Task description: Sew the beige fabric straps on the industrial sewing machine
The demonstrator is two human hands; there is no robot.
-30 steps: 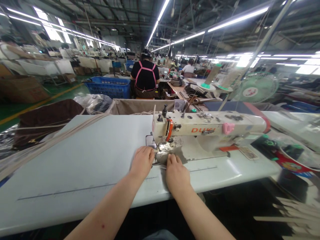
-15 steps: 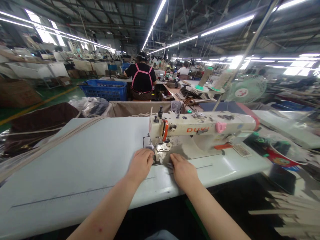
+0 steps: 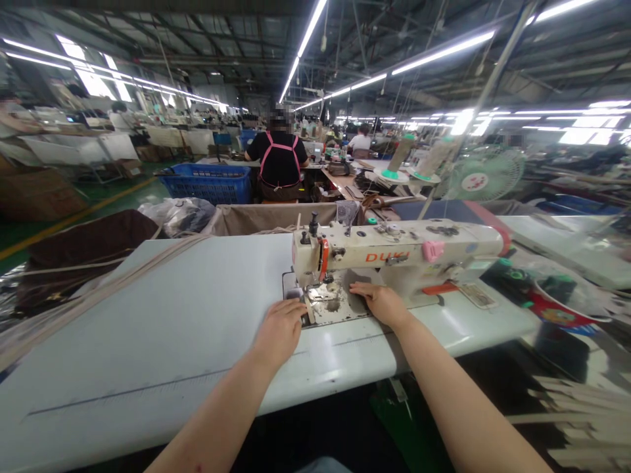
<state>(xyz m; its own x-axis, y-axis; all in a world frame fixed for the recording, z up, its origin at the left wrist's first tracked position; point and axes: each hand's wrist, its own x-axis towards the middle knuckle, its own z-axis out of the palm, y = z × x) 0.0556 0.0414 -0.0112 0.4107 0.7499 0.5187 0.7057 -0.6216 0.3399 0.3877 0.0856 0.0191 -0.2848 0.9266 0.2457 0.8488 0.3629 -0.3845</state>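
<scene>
The sewing machine [image 3: 394, 253], marked DUKI in orange letters, stands on a white table [image 3: 211, 295]. Just left of the presser foot [image 3: 320, 292], my left hand [image 3: 282, 328] rests with its fingers bent and close together. Its fingertips meet a narrow pale piece [image 3: 310, 311] beside the needle plate; whatever is under them stays hidden. To the right of the needle, my right hand [image 3: 382, 303] reaches in below the machine arm. Its fingers are stretched out over the worn metal bed [image 3: 340, 309]. A grey patch lies past those fingertips; I cannot tell whether it is material or shadow.
Long beige strips [image 3: 123, 276] run over the table's left side. Behind the table are a fabric-lined bin [image 3: 271, 215], a blue crate [image 3: 207, 182] and a seated person in a pink-strapped apron [image 3: 280, 157]. Thread cones [image 3: 400, 157] and a green fan [image 3: 486, 177] stand at the right.
My right hand has moved away from me and to the right, uncovering the metal bed by the needle. My left hand has stayed nearly in place.
</scene>
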